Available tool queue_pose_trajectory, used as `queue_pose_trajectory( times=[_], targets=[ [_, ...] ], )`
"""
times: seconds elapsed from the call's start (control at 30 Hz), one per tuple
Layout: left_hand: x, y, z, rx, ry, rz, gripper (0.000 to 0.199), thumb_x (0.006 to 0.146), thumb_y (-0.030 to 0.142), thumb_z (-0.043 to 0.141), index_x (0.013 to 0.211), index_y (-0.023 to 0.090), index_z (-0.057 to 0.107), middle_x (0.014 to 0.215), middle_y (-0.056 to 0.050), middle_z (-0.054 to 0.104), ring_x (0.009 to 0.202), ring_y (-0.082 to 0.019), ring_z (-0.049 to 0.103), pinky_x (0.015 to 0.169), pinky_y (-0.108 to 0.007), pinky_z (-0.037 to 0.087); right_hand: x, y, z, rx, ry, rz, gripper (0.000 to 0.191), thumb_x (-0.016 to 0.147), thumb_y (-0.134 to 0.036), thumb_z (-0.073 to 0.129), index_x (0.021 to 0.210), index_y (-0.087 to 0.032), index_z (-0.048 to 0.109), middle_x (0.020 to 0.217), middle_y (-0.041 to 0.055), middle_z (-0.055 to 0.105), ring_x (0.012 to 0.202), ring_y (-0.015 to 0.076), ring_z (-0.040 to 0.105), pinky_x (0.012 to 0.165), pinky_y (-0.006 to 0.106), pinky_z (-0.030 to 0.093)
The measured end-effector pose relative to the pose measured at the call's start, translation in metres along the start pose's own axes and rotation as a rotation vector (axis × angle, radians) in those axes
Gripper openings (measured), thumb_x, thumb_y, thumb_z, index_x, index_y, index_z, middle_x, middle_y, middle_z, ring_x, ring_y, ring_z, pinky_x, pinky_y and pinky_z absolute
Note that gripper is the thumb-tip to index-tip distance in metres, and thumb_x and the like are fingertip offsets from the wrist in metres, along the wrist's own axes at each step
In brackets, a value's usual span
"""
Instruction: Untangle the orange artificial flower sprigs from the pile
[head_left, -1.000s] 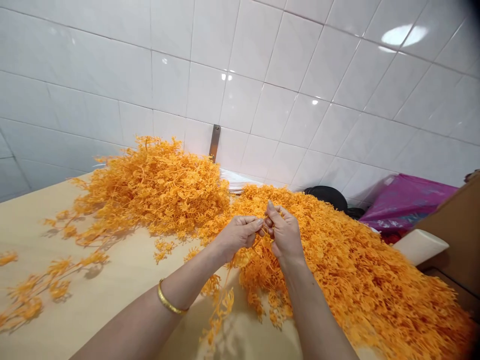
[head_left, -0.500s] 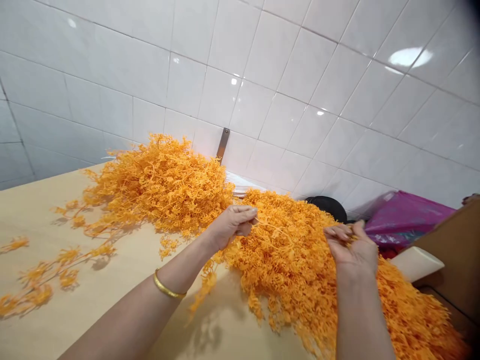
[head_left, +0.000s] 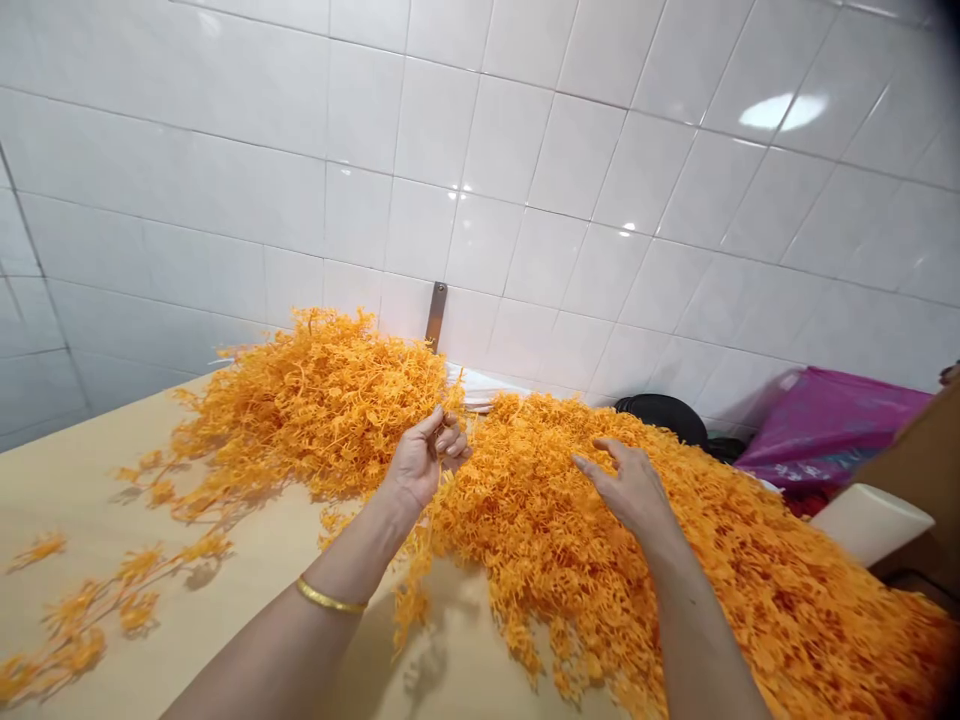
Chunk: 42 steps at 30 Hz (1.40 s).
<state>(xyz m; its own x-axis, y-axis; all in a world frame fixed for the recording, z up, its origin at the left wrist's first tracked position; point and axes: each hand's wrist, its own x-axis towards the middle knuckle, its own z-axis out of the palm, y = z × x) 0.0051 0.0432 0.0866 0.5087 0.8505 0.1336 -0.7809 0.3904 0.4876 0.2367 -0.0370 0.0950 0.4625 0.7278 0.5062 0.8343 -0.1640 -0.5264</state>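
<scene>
My left hand (head_left: 424,460), with a gold bangle at the wrist, is closed on an orange artificial flower sprig (head_left: 411,590) whose tips hang below the fist and show above the fingers. Behind it lies a heap of orange sprays (head_left: 307,410) on the left of the table. My right hand (head_left: 626,485) is over a larger mound of the same orange flowers (head_left: 555,560), its thumb and fingers apart and nothing visible between them. Whether its fingertips touch the mound I cannot tell.
Loose sprigs (head_left: 82,610) lie on the tan table (head_left: 285,570) at the left. Against the tiled wall (head_left: 300,220) are a metal strip (head_left: 436,318), black round items (head_left: 664,415) and a purple plastic bag (head_left: 832,425). A cream-coloured object (head_left: 870,525) and cardboard (head_left: 926,450) stand at the right.
My right hand has moved left over the mound, and its fingers have gone from curled to spread. My left hand has drawn slightly left, still holding the sprig. The camera view has tilted a little.
</scene>
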Motion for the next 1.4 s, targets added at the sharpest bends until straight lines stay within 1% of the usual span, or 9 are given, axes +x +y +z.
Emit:
queue_pose_trajectory(
  times=[0.2,0.33,0.47,0.57,0.8,1.1,1.2,1.3,1.4],
  targets=[
    [0.0,-0.009,-0.001,-0.015,-0.012,-0.05,0.026,0.082,0.025,0.038,0.061,0.014,0.046,0.039,0.006,0.025,0.038,-0.007,0.03,0.048,-0.021,0.037,-0.009,-0.022,0.001,0.118,-0.113,-0.134,0.042,0.07,-0.044,0.051,0.104,-0.018,0.052,0.107,0.0092,0.048,0.097,0.0231,0.046,0.084,0.037,0.035],
    [-0.003,-0.013,0.002,0.001,-0.032,-0.077,0.025,0.081,0.027,0.041,0.061,0.014,0.046,0.039,0.006,0.026,0.038,-0.006,0.03,0.049,-0.022,0.038,-0.018,-0.037,0.017,0.169,-0.157,-0.277,0.055,0.067,-0.043,0.056,0.117,-0.022,0.043,0.115,0.0084,0.041,0.107,0.0233,0.038,0.09,0.038,0.031],
    [-0.005,-0.017,0.004,-0.007,-0.043,-0.121,0.022,0.08,0.028,0.043,0.064,0.014,0.048,0.04,0.007,0.026,0.038,-0.006,0.031,0.05,-0.022,0.04,-0.02,-0.038,0.035,0.147,-0.108,-0.33,0.024,0.073,-0.035,0.051,0.09,-0.02,0.059,0.102,0.0089,0.047,0.099,0.023,0.042,0.086,0.037,0.032],
    [-0.003,-0.017,0.002,-0.035,-0.016,-0.121,0.021,0.081,0.027,0.042,0.065,0.014,0.047,0.041,0.006,0.028,0.04,-0.006,0.032,0.05,-0.022,0.04,-0.018,-0.035,0.036,0.245,-0.188,-0.284,0.019,0.074,-0.032,0.047,0.066,-0.019,0.057,0.084,0.0066,0.054,0.084,0.021,0.047,0.078,0.036,0.035],
    [0.003,-0.016,-0.007,0.111,0.171,-0.114,0.015,0.081,0.021,0.039,0.074,0.014,0.05,0.048,0.004,0.038,0.045,-0.007,0.043,0.053,-0.024,0.044,-0.02,-0.036,0.018,0.854,-0.652,0.021,0.025,0.073,-0.04,0.051,0.066,-0.015,0.052,0.067,0.0022,0.058,0.054,0.0112,0.053,0.06,0.026,0.04],
    [-0.001,-0.023,-0.001,0.386,0.331,-0.184,0.017,0.067,0.023,0.06,0.077,0.015,0.049,0.059,0.0,0.052,0.05,-0.009,0.052,0.046,-0.019,0.042,-0.024,-0.045,0.02,1.013,-0.7,0.123,0.028,0.065,-0.041,0.06,0.062,-0.014,0.051,0.059,-0.0008,0.052,0.049,0.0081,0.048,0.041,0.019,0.035],
    [-0.004,-0.025,0.001,0.528,0.19,-0.35,0.029,0.063,0.03,0.064,0.084,0.016,0.049,0.063,-0.002,0.055,0.043,-0.007,0.047,0.034,-0.015,0.029,-0.027,-0.047,0.022,0.998,-0.729,0.097,0.028,0.065,-0.04,0.061,0.063,-0.014,0.051,0.06,-0.0014,0.049,0.052,0.0077,0.046,0.038,0.017,0.032],
    [-0.006,-0.024,0.0,0.605,-0.001,-0.435,0.031,0.065,0.036,0.061,0.087,0.016,0.051,0.05,0.004,0.046,0.031,-0.002,0.029,0.031,-0.014,0.013,-0.028,-0.046,0.023,0.937,-0.823,0.025,0.025,0.064,-0.036,0.063,0.067,-0.014,0.052,0.06,-0.0018,0.047,0.051,0.007,0.043,0.04,0.017,0.032],
    [-0.003,-0.022,-0.004,0.582,0.021,-0.371,0.023,0.073,0.036,0.052,0.083,0.016,0.05,0.044,0.007,0.037,0.03,-0.002,0.022,0.032,-0.015,0.011,-0.027,-0.041,0.02,0.814,-0.906,0.004,0.024,0.062,-0.032,0.066,0.074,-0.015,0.054,0.064,-0.0019,0.049,0.051,0.0062,0.043,0.045,0.019,0.035]
  ],
)
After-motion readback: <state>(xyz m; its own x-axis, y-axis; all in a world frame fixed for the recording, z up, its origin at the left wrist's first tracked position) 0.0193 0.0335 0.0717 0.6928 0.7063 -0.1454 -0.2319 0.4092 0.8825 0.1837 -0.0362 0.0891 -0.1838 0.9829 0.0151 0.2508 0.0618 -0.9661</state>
